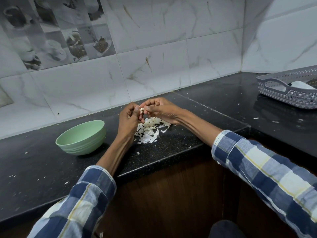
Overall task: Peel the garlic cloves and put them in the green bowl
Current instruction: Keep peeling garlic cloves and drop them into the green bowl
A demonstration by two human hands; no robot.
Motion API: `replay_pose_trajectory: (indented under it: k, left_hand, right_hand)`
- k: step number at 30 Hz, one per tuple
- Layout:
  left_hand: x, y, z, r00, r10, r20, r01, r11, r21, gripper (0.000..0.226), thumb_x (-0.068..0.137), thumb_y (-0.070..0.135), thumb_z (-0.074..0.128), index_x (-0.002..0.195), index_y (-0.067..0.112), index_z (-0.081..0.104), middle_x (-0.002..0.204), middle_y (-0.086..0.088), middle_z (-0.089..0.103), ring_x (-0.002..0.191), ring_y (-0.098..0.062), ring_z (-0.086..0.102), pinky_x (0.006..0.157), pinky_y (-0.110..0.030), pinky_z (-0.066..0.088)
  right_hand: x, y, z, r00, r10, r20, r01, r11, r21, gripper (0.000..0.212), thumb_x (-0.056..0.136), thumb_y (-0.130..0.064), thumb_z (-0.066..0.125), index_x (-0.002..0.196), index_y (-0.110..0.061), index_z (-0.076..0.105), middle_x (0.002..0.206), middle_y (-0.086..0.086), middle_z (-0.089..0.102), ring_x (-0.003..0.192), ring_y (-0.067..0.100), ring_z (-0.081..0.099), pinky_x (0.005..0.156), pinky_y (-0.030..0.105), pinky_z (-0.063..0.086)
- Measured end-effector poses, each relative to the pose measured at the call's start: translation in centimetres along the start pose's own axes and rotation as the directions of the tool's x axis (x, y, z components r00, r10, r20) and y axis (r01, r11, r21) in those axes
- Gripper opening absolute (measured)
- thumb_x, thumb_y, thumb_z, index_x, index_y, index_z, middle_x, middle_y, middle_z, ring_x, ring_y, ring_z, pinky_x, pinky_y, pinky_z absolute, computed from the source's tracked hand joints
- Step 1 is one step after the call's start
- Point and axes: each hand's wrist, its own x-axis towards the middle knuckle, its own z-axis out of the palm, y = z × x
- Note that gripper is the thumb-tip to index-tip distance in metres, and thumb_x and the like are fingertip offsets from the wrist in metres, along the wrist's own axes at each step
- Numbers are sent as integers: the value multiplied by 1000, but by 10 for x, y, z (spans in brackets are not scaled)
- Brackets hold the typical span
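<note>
Both my hands were up over the black counter (171, 152), meeting right above the heap of peels (151, 128). My left hand (128, 119) had its fingers curled in, pinching one side of a garlic clove (141, 109); my right hand (161, 110) pinched the other side, thumb and fingertips closed tight on it. The clove itself was a small pale speck between the two sets of fingertips, mostly hidden, so I couldn't tell how much skin was on it. The peels lay in a loose white pile on the counter, just under my right wrist. The green bowl (81, 137) sat upright to the left of my left forearm, apart from the pile; I couldn't see its floor from there. Far right, a grey perforated basket (281, 93) stood on the counter, near the corner of the tiled wall (154, 57).
</note>
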Motion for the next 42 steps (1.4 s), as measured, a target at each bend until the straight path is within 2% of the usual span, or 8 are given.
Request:
replay_pose_trajectory:
  k: [4, 10, 15, 19, 24, 32, 36, 42]
  left_hand:
    - [2, -1, 3, 1000, -12, -7, 12, 999, 35, 25, 112, 17, 50, 91, 14, 63, 67, 8, 66, 61, -8, 58, 67, -28, 52]
    - [3, -3, 5, 998, -8, -64, 16, 990, 138, 27, 113, 24, 50, 99, 6, 64, 70, 0, 63, 60, -10, 61, 64, -31, 51]
    - [0, -2, 4, 994, 45, -97, -20, 970, 240, 31, 112, 25, 50, 102, 0, 65, 75, -3, 70, 60, -12, 64, 56, -24, 49]
    - [-3, 3, 4, 992, 57, -113, -23, 959, 281, 35, 112, 29, 51, 101, -1, 66, 78, -7, 72, 57, -9, 63, 53, -21, 49]
    - [-4, 4, 5, 992, 51, -119, -9, 946, 325, 29, 111, 27, 52, 98, 5, 65, 76, -3, 71, 58, -11, 64, 55, -24, 49]
    - [-5, 2, 6, 989, 87, -116, -33, 913, 408, 25, 109, 26, 51, 93, 10, 62, 74, -2, 73, 55, -11, 68, 57, -32, 53]
    - [-4, 0, 5, 986, 97, -137, -25, 893, 449, 27, 108, 31, 52, 94, 11, 64, 73, -4, 74, 58, -14, 70, 64, -41, 60]
    - [-4, -1, 6, 984, 125, -127, -51, 880, 473, 31, 110, 33, 52, 92, 11, 64, 73, -2, 73, 53, -6, 66, 62, -35, 55]
  right_hand:
    - [0, 0, 0, 1000, -16, -22, 16, 1000, -3, 22, 97, 5, 62, 118, 5, 61, 94, 13, 67, 80, 15, 61, 78, 27, 49]
    - [2, 1, 2, 995, -16, -100, 11, 999, -53, 26, 94, 4, 65, 119, 11, 63, 94, 15, 69, 85, 19, 59, 80, 28, 50]
    - [2, 4, 0, 992, -33, -118, 22, 995, -95, 35, 90, -2, 74, 122, 9, 64, 108, 20, 70, 101, 30, 62, 104, 47, 50]
    - [-1, 4, 2, 989, -76, -127, 51, 980, -191, 31, 90, -12, 79, 115, 3, 69, 95, 9, 73, 87, 17, 65, 82, 28, 54]
    - [0, 3, 4, 982, -81, -173, 41, 974, -223, 27, 98, -11, 69, 116, 9, 65, 90, 10, 71, 76, 10, 64, 70, 18, 53]
    - [0, 4, 3, 986, -75, -151, 43, 978, -204, 30, 93, -17, 76, 113, 4, 70, 92, 10, 72, 81, 13, 66, 77, 24, 55]
    - [-2, 6, 1, 981, -122, -148, 78, 959, -274, 31, 87, -16, 83, 110, 2, 72, 104, 25, 73, 90, 21, 66, 86, 33, 56]
    - [0, 2, 1, 969, -84, -232, 31, 975, -220, 27, 93, -15, 76, 115, 0, 69, 94, 6, 72, 76, 11, 64, 69, 22, 55]
